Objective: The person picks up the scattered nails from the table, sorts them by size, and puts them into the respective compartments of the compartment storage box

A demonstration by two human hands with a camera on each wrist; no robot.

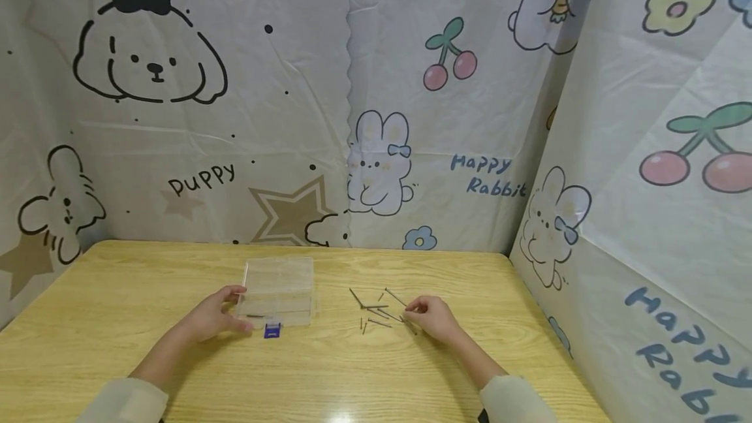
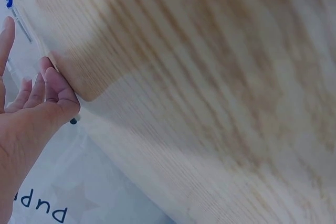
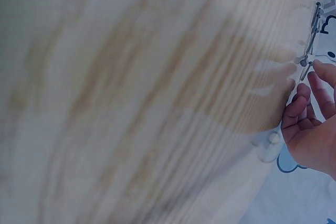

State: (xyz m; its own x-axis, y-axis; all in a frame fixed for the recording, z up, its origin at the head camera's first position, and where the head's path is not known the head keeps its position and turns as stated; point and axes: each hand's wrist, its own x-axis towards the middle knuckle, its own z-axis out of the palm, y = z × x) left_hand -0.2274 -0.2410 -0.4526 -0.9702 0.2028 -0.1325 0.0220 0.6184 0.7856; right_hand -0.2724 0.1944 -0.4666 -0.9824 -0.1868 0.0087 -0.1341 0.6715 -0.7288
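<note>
A clear plastic box point(image 1: 279, 276) with a blue latch point(image 1: 273, 330) on its near side sits on the table, left of centre. My left hand point(image 1: 216, 314) grips its left side, thumb at the near corner and fingers farther back. One dark nail point(image 1: 256, 316) shows within the box. To the right lie several loose nails point(image 1: 376, 307) of different lengths, some crossing. At their right edge my right hand point(image 1: 433, 318) pinches a nail point(image 3: 306, 71) between thumb and index finger, the other fingers curled in.
The wood-grain table point(image 1: 352, 371) runs back to a printed cloth point(image 1: 282, 116) hanging behind it. Another side of cloth point(image 1: 652, 227) closes in the right edge. Bare tabletop lies between the box and the nails.
</note>
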